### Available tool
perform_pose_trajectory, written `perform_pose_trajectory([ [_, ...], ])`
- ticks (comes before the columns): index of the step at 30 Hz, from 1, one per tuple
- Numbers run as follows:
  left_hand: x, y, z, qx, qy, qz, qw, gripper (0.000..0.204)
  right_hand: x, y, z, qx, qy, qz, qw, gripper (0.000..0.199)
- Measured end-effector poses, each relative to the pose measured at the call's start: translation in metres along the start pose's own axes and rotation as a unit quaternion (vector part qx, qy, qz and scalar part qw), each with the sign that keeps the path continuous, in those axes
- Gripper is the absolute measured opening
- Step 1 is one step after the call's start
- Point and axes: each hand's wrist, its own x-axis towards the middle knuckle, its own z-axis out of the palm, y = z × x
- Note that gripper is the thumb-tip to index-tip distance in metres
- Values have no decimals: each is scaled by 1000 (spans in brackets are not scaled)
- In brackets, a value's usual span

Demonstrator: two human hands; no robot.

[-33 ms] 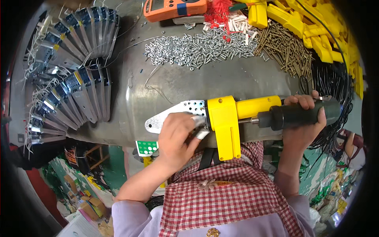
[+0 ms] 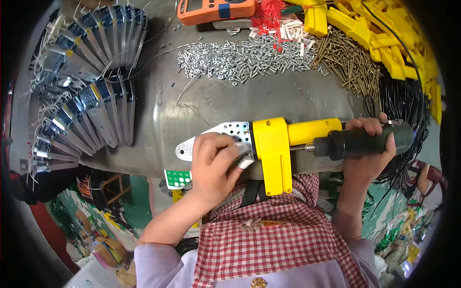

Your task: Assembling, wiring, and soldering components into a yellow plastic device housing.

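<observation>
Fingers of my left hand [image 2: 213, 163] clenched on perforated metal plate [image 2: 211, 137] of yellow tool [image 2: 276, 149], my right hand [image 2: 367, 153] grasping dark screwdriver [image 2: 360, 141], grey counter [image 2: 216, 101] beneath.

At the near table edge, the left hand [image 2: 213, 165] presses on a perforated flat metal plate [image 2: 211, 139] fixed to a boxy yellow plastic tool body [image 2: 272, 151]. The right hand [image 2: 367, 153] grips a dark cylindrical screwdriver handle [image 2: 365, 141]. Silver screws [image 2: 240, 57] lie far behind.

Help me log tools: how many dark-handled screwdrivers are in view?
1: the screwdriver in the right hand, tip at the yellow tool that the left hand steadies. Clutter may hide others.
</observation>
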Motion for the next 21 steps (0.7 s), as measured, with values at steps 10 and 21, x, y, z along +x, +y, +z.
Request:
perform_pose_trajectory([
  [10, -2, -5, 7, 14, -8, 35, 999, 25, 3, 6, -6, 23, -19, -7, 1000, 38],
  [21, -9, -2, 1, 63, -46, -45, 996, 29, 32, -54, -8, -115, 24, 68, 991, 41],
])
